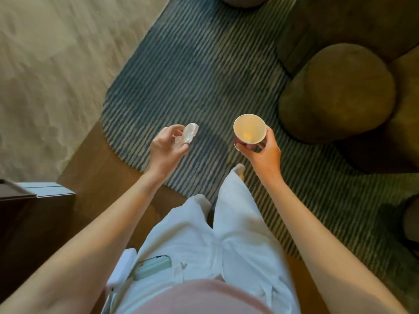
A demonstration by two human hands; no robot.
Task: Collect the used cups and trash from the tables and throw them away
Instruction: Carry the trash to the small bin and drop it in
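My right hand (263,152) grips a paper cup (249,129) from below; the cup stands upright with its open mouth towards me and looks empty inside. My left hand (166,148) holds a crumpled white wad of trash (187,134), pinched between the fingertips. Both hands are raised in front of me above the striped rug (204,71), about a cup's width and more apart. My legs in white trousers show below them.
A round olive pouf (337,94) sits to the right on the rug, with a larger olive seat (362,21) behind it. A dark cabinet edge (27,200) stands at the lower left. Pale carpet (56,64) covers the floor at the left.
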